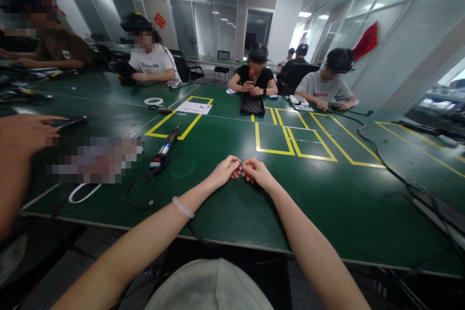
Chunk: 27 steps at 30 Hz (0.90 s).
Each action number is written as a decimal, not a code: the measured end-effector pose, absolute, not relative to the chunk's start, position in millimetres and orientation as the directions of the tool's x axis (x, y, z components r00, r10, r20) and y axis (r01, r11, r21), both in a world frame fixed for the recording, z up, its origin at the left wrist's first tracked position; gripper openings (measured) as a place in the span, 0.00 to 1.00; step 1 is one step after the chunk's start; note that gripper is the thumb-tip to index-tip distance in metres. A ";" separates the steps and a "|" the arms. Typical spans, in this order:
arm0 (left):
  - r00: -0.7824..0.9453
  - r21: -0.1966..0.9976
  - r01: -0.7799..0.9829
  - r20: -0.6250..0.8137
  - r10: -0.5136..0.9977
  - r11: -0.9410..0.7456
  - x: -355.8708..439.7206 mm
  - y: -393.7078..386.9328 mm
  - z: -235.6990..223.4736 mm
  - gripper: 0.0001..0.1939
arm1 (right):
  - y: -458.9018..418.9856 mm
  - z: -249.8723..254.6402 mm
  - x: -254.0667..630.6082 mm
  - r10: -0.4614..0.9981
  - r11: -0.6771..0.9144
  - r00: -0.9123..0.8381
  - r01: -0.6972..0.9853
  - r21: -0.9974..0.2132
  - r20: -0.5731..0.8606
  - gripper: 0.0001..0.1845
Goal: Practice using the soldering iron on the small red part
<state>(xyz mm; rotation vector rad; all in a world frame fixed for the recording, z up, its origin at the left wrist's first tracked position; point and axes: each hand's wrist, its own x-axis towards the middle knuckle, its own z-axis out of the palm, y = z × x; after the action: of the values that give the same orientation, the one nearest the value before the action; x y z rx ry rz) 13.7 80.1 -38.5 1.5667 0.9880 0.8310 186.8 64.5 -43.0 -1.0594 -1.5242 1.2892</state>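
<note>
My left hand (225, 170) and my right hand (256, 173) rest on the green table (319, 203) in front of me, fingertips meeting. Both hands have their fingers curled into a pinch around a tiny item between them, too small to name. A pale bracelet (182, 207) circles my left wrist. A soldering-iron-like tool (166, 147) with a black cable lies to the left of my hands, untouched.
Yellow tape rectangles (290, 140) mark the tabletop. A black tray (253, 105) and white paper (194, 107) lie farther off. Cables (385, 164) run along the right side. Several people sit across the table; another person's hand (25, 131) reaches in at the left.
</note>
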 end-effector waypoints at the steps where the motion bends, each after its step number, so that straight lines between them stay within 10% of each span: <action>1: 0.415 0.981 0.169 0.013 0.910 -0.092 13.0 81.3 -38.3 0.15 | 64.8 -43.3 187.1 0.956 0.119 -0.277 0.060 -0.991 0.098 0.15; 12: 0.389 0.870 0.278 0.285 0.876 -0.406 6.0 77.1 -27.5 0.11 | 65.7 -43.2 187.0 0.954 0.138 -0.268 -0.019 -0.990 0.138 0.16; 27: 0.421 0.862 0.315 0.248 0.872 -0.397 4.8 77.0 -30.0 0.09 | 67.5 -44.4 189.4 0.919 0.364 -0.255 0.245 -0.899 0.302 0.12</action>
<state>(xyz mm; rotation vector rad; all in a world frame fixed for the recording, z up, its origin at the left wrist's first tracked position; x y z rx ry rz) 4.8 77.0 -30.0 1.9180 1.0073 0.9326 189.4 67.5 -44.4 -1.0361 -1.7238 0.9386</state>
